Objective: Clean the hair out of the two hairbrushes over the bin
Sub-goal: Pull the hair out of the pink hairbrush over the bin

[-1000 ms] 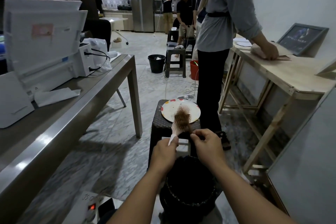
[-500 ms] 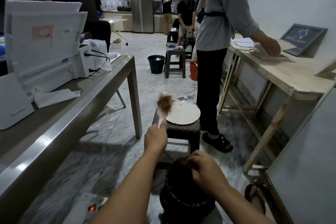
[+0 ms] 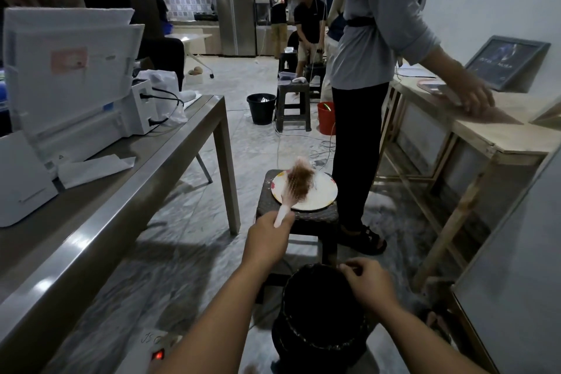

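On the floor at 6 o'clock, bin: a dark round bin (image 3: 318, 313) stood between the person's forearms, its mouth facing up; the inside was too dark to read.
Right hand: the right hand (image 3: 365, 281) hung over the bin's rim at about 1 o'clock of its mouth, fingertips (image 3: 346, 268) pinched together; whether any hair was between them could not be told.
Left hand: the left hand (image 3: 267, 237) was closed around the white handle of a hairbrush (image 3: 296, 184), reaching out toward 12 o'clock, well ahead of the bin.
Hairbrush: its head tilted up and away toward 1 o'clock, the bristles matted with brown hair; it was held above the plate, and contact could not be told.
Plate: a pale round plate (image 3: 326, 194) with coloured specks at the rim lay on a dark woven stool (image 3: 303, 217) just beyond the bin at 12 o'clock.
Second brush: not made out anywhere in view.
Left side, 9 to 10 o'clock: a long grey table (image 3: 121, 191) carried a white printer (image 3: 69, 85).
Right side, 1 to 2 o'clock: a standing person (image 3: 370, 39) in a grey top leaned a hand on a wooden bench (image 3: 501, 136), feet just beside the stool.
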